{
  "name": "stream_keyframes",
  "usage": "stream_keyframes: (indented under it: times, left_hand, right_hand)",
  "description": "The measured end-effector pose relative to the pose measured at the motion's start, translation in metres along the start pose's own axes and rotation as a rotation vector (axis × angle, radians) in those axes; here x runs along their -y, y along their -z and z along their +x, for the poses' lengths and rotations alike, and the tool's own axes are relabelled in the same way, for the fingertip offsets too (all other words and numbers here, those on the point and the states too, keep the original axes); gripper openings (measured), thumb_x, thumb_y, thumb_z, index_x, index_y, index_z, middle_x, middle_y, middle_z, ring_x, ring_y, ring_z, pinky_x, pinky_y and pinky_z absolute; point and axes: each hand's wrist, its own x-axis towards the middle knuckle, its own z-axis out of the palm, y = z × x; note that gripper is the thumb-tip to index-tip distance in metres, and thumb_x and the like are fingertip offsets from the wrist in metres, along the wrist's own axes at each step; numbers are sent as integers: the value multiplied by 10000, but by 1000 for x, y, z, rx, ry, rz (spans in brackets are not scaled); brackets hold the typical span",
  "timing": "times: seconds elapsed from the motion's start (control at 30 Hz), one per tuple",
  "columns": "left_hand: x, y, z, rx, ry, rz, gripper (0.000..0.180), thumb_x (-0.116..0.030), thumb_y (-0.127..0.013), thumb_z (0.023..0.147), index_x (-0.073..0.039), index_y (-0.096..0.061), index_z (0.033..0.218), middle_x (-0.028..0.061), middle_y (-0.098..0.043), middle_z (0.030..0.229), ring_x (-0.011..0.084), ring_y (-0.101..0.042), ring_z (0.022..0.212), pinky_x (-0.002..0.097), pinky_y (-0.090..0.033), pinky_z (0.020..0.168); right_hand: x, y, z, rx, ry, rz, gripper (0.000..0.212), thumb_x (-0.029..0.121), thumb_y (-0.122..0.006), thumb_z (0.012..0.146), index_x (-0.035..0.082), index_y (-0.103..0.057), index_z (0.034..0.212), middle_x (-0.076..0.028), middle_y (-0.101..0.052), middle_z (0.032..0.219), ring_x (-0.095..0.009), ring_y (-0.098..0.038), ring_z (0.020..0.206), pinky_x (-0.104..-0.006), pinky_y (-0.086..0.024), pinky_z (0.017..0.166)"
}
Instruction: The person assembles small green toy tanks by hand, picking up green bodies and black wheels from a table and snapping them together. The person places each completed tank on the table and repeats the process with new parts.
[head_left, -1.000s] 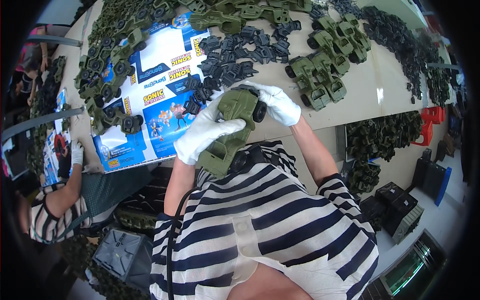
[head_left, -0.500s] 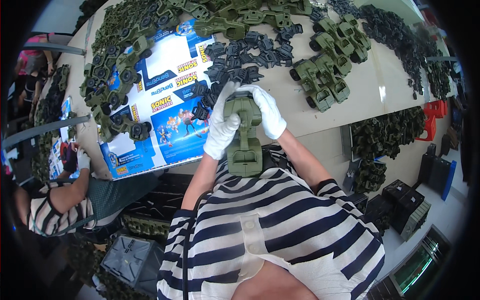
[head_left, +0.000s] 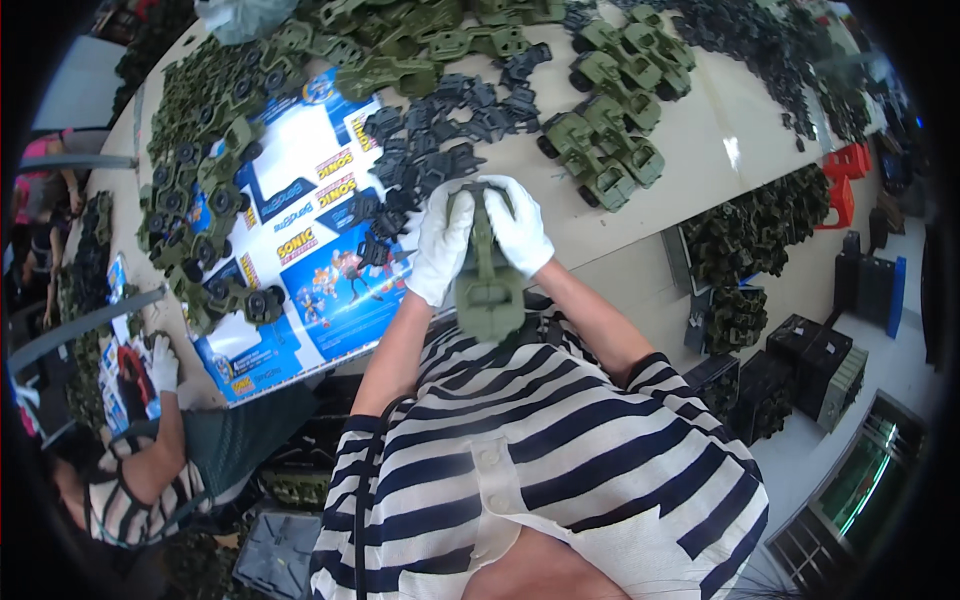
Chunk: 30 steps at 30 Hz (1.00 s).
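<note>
Just off the near edge of the table [head_left: 590, 235], before the striped shirt [head_left: 570, 410], a green toy car [head_left: 490, 296] is held up in both white-gloved hands. The left hand [head_left: 441, 245] grips its left side and the right hand [head_left: 520, 232] its right, both wrapped around the far end with thumbs on top; the near end sticks out free toward the chest. What the fingers press on underneath is hidden.

The car looks like moulded plastic: probably light, stiff and not easily broken, though its smooth body could slip a little against cloth gloves. The solid flanks seem the best hold, with the thumbs on top; thin rims around the open seats would likely flex more.

Beyond the left hand lies a heap of small dark parts [head_left: 425, 150]; left of it is a printed cardboard sheet [head_left: 330, 290], and farther right, more green cars [head_left: 605, 150].
</note>
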Motion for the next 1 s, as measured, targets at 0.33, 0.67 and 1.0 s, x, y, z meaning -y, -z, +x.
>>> stream_keyframes:
  times: [0.33, 0.67, 1.0]
  left_hand:
    - [84, -78, 0, 176, 557, -15, 747, -581, -552, 955, -22, -476, 1444, 214, -616, 1332, 311, -585, 1246, 368, -456, 1038]
    - [51, 4, -51, -155, 734, -96, 506, -300, -609, 1011, 58, -533, 1361, 121, -657, 1219, 197, -645, 1093, 305, -541, 920]
    - [26, 16, -88, -385, 1034, -244, 510, -338, -635, 992, 22, -535, 1340, 130, -671, 1186, 217, -686, 969, 337, -574, 854]
  right_hand:
    - [-66, 100, 125, -6, 470, -541, 215, 103, -662, 850, 74, -650, 1063, -140, -681, 1044, -370, -627, 1004, -481, -509, 855]
    - [-131, 142, 404, 334, -318, -1425, 296, 283, -640, 869, 159, -770, 1105, -94, -716, 1215, -275, -685, 1128, -412, -533, 915]
    - [-153, 136, 413, 208, -330, -1337, 381, 237, -670, 858, 120, -683, 1220, -153, -669, 1256, -307, -658, 1163, -416, -535, 974]
